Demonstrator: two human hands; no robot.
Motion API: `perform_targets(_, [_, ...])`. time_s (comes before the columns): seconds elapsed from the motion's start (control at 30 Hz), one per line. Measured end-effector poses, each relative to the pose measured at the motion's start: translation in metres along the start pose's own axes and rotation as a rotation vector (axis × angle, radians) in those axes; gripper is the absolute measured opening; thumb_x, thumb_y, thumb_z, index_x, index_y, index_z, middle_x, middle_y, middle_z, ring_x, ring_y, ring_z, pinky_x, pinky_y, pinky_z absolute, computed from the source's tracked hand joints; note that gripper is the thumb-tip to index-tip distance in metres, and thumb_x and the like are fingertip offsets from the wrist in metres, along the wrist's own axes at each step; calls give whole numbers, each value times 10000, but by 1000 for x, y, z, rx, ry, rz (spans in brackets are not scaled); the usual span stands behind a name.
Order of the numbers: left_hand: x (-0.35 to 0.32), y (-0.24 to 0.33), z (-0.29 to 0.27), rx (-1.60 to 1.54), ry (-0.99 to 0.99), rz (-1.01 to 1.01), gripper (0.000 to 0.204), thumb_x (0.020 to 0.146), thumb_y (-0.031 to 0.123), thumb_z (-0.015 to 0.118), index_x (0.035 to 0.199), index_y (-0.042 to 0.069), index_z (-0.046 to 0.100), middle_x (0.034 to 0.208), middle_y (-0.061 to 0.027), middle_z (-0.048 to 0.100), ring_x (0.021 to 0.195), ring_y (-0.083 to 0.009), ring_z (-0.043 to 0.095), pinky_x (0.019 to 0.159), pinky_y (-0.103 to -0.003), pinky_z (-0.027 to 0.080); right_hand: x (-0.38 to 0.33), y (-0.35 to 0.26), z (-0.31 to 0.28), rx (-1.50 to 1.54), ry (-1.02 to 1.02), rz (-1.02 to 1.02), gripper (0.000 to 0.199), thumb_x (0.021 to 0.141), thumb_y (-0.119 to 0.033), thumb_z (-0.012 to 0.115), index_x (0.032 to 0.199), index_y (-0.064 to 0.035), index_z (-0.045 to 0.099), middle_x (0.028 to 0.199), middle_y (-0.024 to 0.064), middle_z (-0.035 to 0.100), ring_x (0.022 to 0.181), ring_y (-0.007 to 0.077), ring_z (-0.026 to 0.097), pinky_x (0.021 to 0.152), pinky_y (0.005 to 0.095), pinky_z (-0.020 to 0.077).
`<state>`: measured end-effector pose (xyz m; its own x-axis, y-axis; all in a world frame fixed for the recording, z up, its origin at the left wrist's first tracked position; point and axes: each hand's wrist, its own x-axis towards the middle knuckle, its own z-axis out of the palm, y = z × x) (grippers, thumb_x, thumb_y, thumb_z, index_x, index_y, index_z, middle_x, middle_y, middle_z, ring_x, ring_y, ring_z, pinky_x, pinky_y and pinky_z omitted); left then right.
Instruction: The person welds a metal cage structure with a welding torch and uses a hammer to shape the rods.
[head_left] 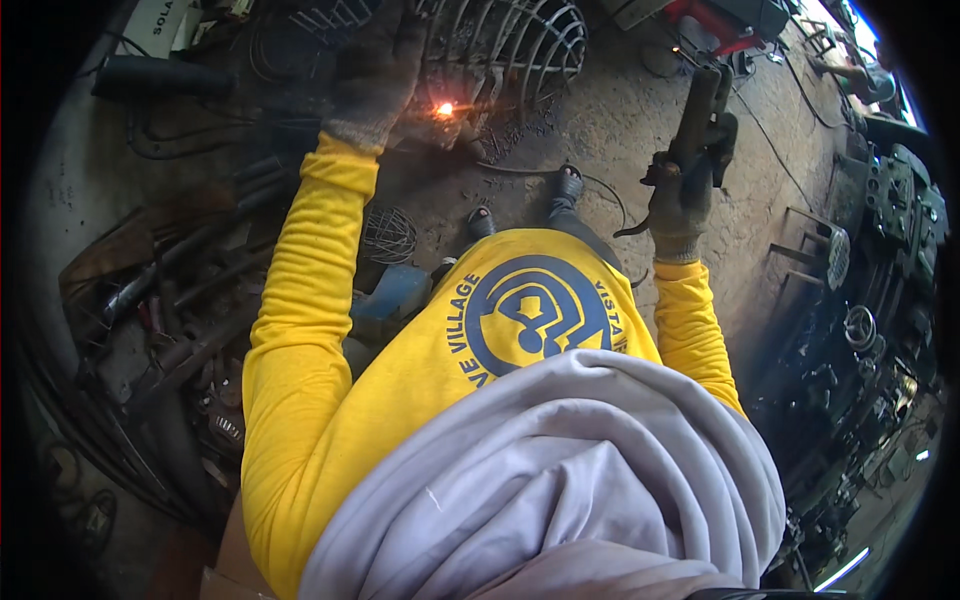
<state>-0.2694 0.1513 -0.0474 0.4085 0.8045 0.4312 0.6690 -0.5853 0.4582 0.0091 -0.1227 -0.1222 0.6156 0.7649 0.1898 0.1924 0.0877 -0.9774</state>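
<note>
My left hand (pixel 378 85), in a dark worn work glove, is at the upper left beside a round cage of curved metal bars (pixel 515 45). Its fingers blend into the dark background, so whether it grips the cage is unclear. Right next to that hand, an orange-hot glowing spot (pixel 445 110) shines on a piece of metal at the cage's lower edge. On the right, my gloved right hand (pixel 682 205) is closed around a dark welding electrode holder (pixel 700 125), raised away from the cage. A small orange glow (pixel 676 49) shows near the holder's far end.
Pipes and scrap metal (pixel 190 270) crowd the left side. A small wire basket (pixel 388 235) lies by my feet. A cable (pixel 600 185) crosses the floor. To the right are a metal stool (pixel 825 250) and dark machinery (pixel 860 330); a red machine (pixel 735 30) stands far off.
</note>
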Motion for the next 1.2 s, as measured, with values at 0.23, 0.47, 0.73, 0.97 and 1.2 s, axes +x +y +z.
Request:
perform_targets(0.23, [-8, 10, -5, -73, 3, -197, 332, 1024, 321, 595, 1138, 25, 692, 979, -200, 725, 908, -330, 716, 783, -400, 542, 76, 16, -2, 161, -205, 167, 479, 1044, -348, 582, 1367, -5, 492, 969, 69, 661, 784, 120, 631, 686, 264, 547])
perform_targets(0.47, [-14, 22, -7, 54, 13, -361, 264, 1039, 257, 572, 1021, 8, 658, 891, -152, 668, 776, -300, 618, 736, -403, 486, 140, 27, -6, 111, -396, 253, 487, 1026, -347, 597, 1362, -1, 531, 923, 69, 673, 772, 118, 639, 686, 266, 527])
perform_targets(0.73, [-12, 30, -13, 89, -67, -527, 412, 1051, 297, 574, 1293, -32, 623, 1182, -170, 704, 1073, -242, 660, 937, -352, 501, 186, 32, 20, -10, -537, 332, 588, 1001, -418, 579, 1411, -1, 523, 972, 144, 744, 841, 213, 713, 744, 334, 538])
perform_targets(0.97, [-16, 32, -14, 224, -6, -398, 322, 1053, 284, 544, 1053, -18, 657, 975, -218, 686, 883, -378, 661, 802, -441, 509, 200, 27, 35, 5, -618, 394, 555, 1021, -395, 589, 1418, -13, 527, 957, 89, 709, 761, 136, 652, 671, 273, 519])
perform_targets(1.2, [-17, 39, -13, 202, -18, -411, 312, 1048, 275, 558, 1108, -14, 660, 1022, -229, 693, 925, -391, 673, 806, -441, 513, 197, 33, 37, 53, -635, 497, 658, 974, -468, 586, 1422, 9, 519, 948, 145, 724, 761, 192, 698, 698, 329, 541])
